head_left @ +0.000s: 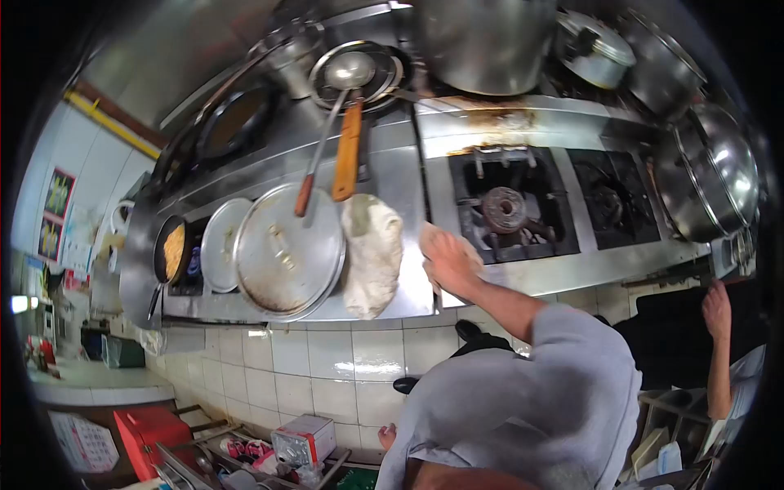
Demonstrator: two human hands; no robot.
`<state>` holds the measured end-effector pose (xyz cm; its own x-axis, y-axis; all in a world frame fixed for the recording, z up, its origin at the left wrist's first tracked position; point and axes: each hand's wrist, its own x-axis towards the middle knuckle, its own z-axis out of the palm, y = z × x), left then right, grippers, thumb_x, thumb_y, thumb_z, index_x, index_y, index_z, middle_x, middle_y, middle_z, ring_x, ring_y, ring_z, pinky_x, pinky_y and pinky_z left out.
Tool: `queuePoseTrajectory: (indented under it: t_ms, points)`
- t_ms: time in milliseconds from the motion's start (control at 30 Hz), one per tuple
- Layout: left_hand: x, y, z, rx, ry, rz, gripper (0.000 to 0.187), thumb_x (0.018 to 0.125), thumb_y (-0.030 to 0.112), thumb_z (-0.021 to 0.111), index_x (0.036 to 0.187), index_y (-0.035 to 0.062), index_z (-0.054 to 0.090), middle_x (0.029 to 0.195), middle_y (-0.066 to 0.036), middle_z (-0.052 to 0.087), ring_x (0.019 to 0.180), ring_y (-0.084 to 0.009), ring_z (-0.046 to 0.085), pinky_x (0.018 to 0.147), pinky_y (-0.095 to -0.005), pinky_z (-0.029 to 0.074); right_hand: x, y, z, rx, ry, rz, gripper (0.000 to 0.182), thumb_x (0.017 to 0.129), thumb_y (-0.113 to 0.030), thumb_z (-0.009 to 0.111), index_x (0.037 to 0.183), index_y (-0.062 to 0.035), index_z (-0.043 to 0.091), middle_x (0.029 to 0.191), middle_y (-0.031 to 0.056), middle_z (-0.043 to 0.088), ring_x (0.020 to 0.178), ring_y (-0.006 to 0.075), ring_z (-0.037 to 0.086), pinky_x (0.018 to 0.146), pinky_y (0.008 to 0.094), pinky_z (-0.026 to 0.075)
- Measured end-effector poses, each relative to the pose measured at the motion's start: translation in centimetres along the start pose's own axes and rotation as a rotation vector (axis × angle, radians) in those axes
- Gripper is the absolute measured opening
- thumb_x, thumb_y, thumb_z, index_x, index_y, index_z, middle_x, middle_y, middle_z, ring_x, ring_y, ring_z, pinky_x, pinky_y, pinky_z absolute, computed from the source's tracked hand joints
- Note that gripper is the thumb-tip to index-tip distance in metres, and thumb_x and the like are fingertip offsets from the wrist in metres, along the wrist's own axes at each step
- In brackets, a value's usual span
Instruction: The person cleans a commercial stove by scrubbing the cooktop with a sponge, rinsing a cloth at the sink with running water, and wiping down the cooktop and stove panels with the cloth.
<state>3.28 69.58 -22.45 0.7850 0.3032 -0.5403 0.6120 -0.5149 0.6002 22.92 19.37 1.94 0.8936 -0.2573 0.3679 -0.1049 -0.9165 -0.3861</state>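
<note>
My right hand [451, 263] is closed over a pale cloth [472, 255], pressed on the steel stove top beside the seam left of a gas burner [506, 208]. My left hand [387, 436] hangs low by my side, partly hidden by my grey shirt; its visible fingers look apart, with nothing in them. Left of my right hand lies a crumpled, stained cloth [371, 257]. Beside that cloth is a large round metal lid [287, 253], overlapping a smaller lid [222, 245]. A ladle [349, 72] and a wooden-handled utensil [349, 151] lie behind them.
A frying pan [171, 249] with yellowish food sits at the left. A big stockpot [490, 41], a lidded pot [596, 51] and large steel pans [710, 171] stand at back and right. Another person's hand [717, 310] is at right. A red container [151, 437] stands lower left.
</note>
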Motion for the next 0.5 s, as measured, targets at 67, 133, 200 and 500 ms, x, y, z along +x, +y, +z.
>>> queuePoseTrajectory:
  t_ms: [67, 133, 200, 500]
  points:
    - [2.9, -0.6, -1.5, -0.049, 0.013, 0.062, 0.047, 0.074, 0.023, 0.068, 0.105, -0.0092, 0.051, 0.084, -0.018, 0.059, 0.072, -0.0231, 0.056, 0.065, -0.0333, 0.046, -3.3, -2.1, -0.9, -0.021, -0.046, -0.015, 0.037, 0.071, -0.018, 0.057, 0.103, -0.0017, 0.050, 0.106, 0.0174, 0.047, 0.102, 0.0337, 0.042, 0.086, 0.0428, 0.035]
    - [5.8, -1.7, -4.0, -0.119, 0.033, 0.142, 0.048, 0.074, 0.024, 0.068, 0.104, -0.0093, 0.052, 0.085, -0.019, 0.060, 0.073, -0.0238, 0.056, 0.066, -0.0335, 0.046, -6.3, -4.4, -1.1, -0.027, -0.091, -0.006, 0.034, 0.069, -0.015, 0.058, 0.100, -0.0025, 0.053, 0.105, 0.0170, 0.047, 0.101, 0.0342, 0.043, 0.086, 0.0429, 0.036]
    - [7.6, -1.7, -7.1, -0.097, 0.047, 0.186, 0.047, 0.073, 0.024, 0.068, 0.103, -0.0091, 0.053, 0.085, -0.019, 0.060, 0.073, -0.0240, 0.056, 0.067, -0.0337, 0.046, -9.0, -6.3, -0.2, -0.032, -0.060, -0.029, 0.031, 0.066, -0.010, 0.058, 0.096, -0.0029, 0.055, 0.104, 0.0164, 0.048, 0.100, 0.0350, 0.043, 0.085, 0.0431, 0.036]
    - [15.0, -0.2, -23.5, -0.072, 0.249, 0.160, 0.044, 0.071, 0.022, 0.070, 0.100, -0.0079, 0.057, 0.084, -0.017, 0.061, 0.077, -0.0237, 0.057, 0.071, -0.0331, 0.047, -7.3, -22.2, 5.2, 0.485, -0.338, -0.204, 0.030, 0.065, 0.008, 0.051, 0.094, 0.0012, 0.055, 0.100, 0.0160, 0.049, 0.094, 0.0333, 0.048, 0.083, 0.0351, 0.040]
